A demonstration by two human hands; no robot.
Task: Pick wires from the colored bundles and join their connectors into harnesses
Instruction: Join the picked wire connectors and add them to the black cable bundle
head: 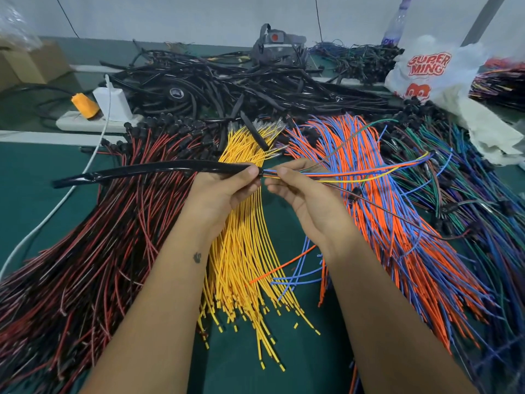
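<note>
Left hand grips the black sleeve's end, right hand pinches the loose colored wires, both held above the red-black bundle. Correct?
Not quite. The head view shows the hands held above the yellow bundle, not the red-black bundle, which lies further left. The rest holds: the left hand grips the black sleeve at its end, and the right hand pinches the loose colored wires.
</note>
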